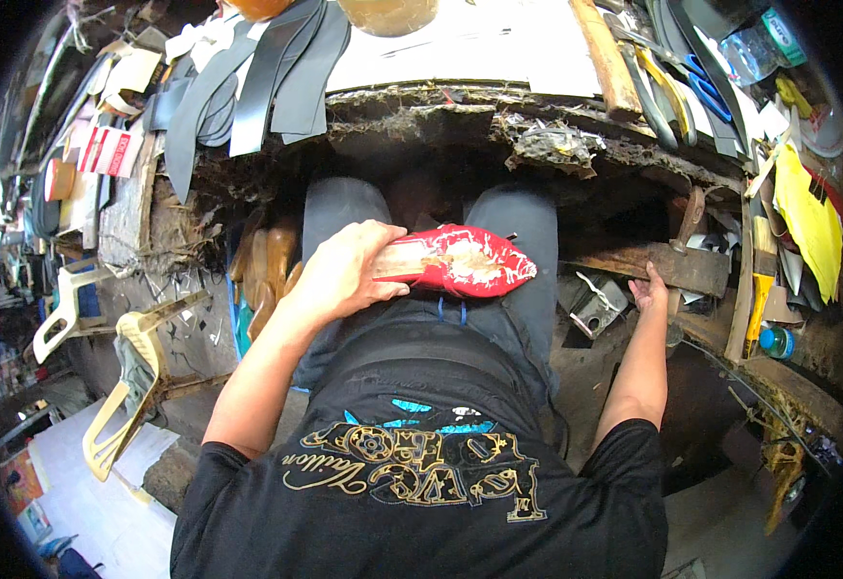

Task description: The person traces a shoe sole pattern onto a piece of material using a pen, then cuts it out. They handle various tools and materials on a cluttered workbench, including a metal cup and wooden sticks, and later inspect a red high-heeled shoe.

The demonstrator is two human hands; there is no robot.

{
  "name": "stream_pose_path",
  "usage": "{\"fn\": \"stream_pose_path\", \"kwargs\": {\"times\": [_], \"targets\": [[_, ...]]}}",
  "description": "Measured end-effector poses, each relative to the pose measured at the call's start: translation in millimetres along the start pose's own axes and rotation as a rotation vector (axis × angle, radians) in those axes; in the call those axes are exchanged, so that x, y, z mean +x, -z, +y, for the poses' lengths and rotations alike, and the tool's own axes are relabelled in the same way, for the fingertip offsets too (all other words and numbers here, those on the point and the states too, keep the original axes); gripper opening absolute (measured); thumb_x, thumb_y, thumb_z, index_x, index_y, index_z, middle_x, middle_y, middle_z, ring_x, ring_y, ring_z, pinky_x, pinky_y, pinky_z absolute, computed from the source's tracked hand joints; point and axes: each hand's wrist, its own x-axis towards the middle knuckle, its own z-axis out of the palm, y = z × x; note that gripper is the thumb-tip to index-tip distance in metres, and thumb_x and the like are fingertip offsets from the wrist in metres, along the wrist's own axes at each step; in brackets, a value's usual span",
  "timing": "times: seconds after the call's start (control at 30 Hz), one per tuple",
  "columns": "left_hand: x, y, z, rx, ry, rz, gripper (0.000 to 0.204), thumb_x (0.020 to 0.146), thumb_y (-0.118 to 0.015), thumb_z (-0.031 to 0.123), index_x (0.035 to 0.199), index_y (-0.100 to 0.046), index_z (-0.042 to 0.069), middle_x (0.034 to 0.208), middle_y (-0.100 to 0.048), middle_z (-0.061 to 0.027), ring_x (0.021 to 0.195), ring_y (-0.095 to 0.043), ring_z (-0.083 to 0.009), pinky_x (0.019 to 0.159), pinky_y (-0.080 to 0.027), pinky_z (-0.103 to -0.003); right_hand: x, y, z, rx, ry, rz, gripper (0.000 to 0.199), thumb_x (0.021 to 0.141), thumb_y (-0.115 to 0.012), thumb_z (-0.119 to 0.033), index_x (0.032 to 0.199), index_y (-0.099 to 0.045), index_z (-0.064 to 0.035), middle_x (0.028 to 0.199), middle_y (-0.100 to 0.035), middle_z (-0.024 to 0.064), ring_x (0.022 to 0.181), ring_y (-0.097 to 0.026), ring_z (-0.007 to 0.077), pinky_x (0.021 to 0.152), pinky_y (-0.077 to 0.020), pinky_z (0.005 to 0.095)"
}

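My left hand (359, 270) is closed round the heel end of a red shoe upper (469, 262) stretched over a last, held above my lap. Its underside faces up, with a pale patch and whitish, ragged marks where the red material folds over the edge; the toe points right. Off to the right, my right hand (649, 288) is stretched out with its fingers apart at the lower edge of a wooden plank (658, 265). Nothing shows in it. A wooden tool handle (692, 217) stands up just beyond the plank.
A ragged-edged workbench (412, 101) spans the front, bearing dark strips (291, 72), blue-handled scissors (709, 89) and a wooden rod (607, 58). Wooden shoe lasts (272, 265) stand left of my knees. A yellow-handled brush (761, 289) and a blue-capped bottle (776, 342) are at right.
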Motion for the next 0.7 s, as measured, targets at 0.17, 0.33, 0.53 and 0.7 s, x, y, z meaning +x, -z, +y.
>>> {"fn": "stream_pose_path", "kwargs": {"times": [0.17, 0.33, 0.53, 0.7], "targets": [[19, 17, 15, 0.110, 0.028, -0.198, 0.073, 0.066, -0.097, 0.043, 0.118, -0.065, 0.003, 0.111, -0.067, -0.0192, 0.110, -0.066, -0.0394, 0.096, -0.055, -0.048, -9, 2, 1, 0.016, -0.061, -0.013, 0.081, 0.092, -0.085, -0.039, 0.151, -0.045, -0.0006, 0.147, -0.045, 0.0317, 0.124, -0.058, 0.0438, 0.093, -0.0607, 0.0584], [82, -15, 45, -0.221, -0.133, -0.437, 0.091, 0.068, -0.093, 0.053, 0.134, -0.061, 0.001, 0.119, -0.071, -0.0253, 0.111, -0.069, -0.0426, 0.093, -0.055, -0.049, -66, -9, -5, -0.123, -0.080, 0.005, 0.079, 0.095, -0.080, -0.036, 0.154, -0.042, 0.0004, 0.152, -0.041, 0.0321, 0.126, -0.058, 0.0446, 0.090, -0.0619, 0.0583], [94, -34, 51, -0.341, -0.042, -0.633, 0.074, 0.083, -0.078, 0.042, 0.141, -0.059, 0.001, 0.120, -0.074, -0.0223, 0.110, -0.072, -0.0318, 0.100, -0.055, -0.043, -276, -66, -12, -0.229, 0.557, -0.250, 0.048, 0.103, -0.071, -0.027, 0.140, -0.059, -0.0007, 0.125, -0.070, 0.0136, 0.098, -0.072, 0.0184, 0.070, -0.0560, 0.0286], [72, -12, 35, -1.081, -0.006, -0.253, 0.080, 0.088, -0.085, 0.027, 0.154, -0.047, 0.003, 0.138, -0.064, -0.0081, 0.128, -0.059, -0.0175, 0.113, -0.048, -0.039, -426, -172, 5, -0.414, 0.680, -0.936, 0.086, 0.084, -0.091, -0.026, 0.154, -0.048, -0.0012, 0.142, -0.064, 0.0126, 0.128, -0.062, 0.0204, 0.108, -0.0521, 0.0380]]}}
